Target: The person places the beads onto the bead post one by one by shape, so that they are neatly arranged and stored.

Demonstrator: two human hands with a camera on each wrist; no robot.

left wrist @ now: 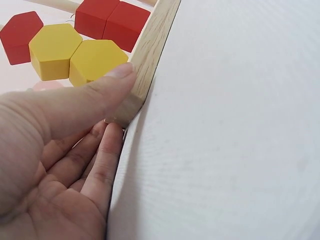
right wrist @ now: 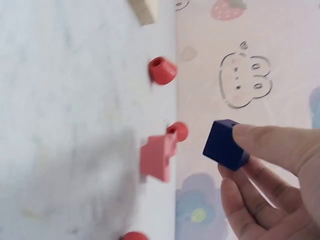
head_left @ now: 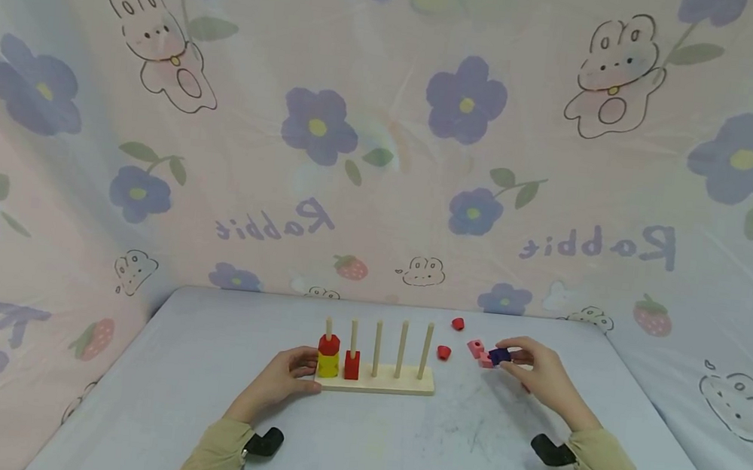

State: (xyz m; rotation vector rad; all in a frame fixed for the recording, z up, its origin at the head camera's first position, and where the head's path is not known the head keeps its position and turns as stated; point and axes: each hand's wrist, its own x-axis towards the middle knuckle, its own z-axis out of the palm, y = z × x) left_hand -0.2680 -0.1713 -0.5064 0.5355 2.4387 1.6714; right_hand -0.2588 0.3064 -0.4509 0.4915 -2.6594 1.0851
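My left hand grips the left end of a wooden peg stand, thumb on the front edge and fingers curled behind. Yellow hexagonal blocks sit on the stand's first peg, topped by a red hexagonal block. Red square-sided blocks fill the lower part of the second peg. At the right, my right hand pinches a dark blue block between thumb and fingers, raised above the table. Pink blocks lie just beyond it.
Two red tapered pieces, one farther back and one nearer, lie right of the stand. Another red piece is partly hidden near my right hand. Three bare pegs rise from the stand. A patterned curtain borders the table's back.
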